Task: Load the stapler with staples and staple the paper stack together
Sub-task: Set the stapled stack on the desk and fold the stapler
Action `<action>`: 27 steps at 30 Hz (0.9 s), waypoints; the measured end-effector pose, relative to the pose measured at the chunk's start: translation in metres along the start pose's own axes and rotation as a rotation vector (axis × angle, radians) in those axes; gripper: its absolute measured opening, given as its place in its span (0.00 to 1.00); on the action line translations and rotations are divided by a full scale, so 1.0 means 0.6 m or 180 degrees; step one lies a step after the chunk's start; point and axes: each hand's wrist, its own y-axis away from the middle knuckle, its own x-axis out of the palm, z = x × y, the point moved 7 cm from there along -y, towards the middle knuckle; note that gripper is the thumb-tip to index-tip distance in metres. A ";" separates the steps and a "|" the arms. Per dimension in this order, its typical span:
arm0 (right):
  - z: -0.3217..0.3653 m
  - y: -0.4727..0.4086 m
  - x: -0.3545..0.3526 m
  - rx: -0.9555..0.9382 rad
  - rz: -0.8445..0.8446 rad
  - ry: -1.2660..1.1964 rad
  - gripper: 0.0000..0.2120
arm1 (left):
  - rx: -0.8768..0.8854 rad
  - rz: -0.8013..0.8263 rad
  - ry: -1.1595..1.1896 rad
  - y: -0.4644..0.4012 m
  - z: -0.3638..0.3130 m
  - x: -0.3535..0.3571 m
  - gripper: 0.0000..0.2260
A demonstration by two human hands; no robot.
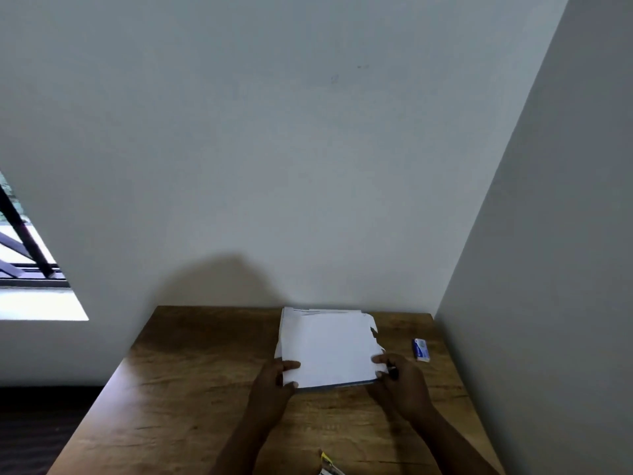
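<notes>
A white paper stack point(329, 347) lies on the wooden table point(191, 378) near the back wall, its right edge torn and ragged. My left hand point(274, 382) grips the stack's near left corner, thumb on top. My right hand point(400, 382) grips the near right corner, thumb on the sheet, and a small dark object shows between its fingers; what it is cannot be told. A small blue and white box point(420, 350), likely the staples, lies to the right of the paper. No stapler is clearly seen.
A yellow and white item point(327, 464) pokes in at the table's near edge, mostly cut off. Grey walls close the table's back and right side. A window point(30, 269) is at the left, with dark floor below.
</notes>
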 end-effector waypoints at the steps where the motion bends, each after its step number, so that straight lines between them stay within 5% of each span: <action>1: -0.004 -0.006 0.005 0.0036 0.0073 0.0065 0.17 | 0.0053 0.0038 -0.0144 -0.005 0.001 0.006 0.16; 15: -0.026 -0.086 0.078 -0.0132 0.0864 0.1026 0.33 | 0.0114 0.0441 -0.1010 -0.113 0.017 0.034 0.31; 27: -0.065 -0.113 0.124 -0.0239 0.1244 0.2222 0.40 | 0.0041 0.0463 -0.2243 -0.157 0.064 0.026 0.27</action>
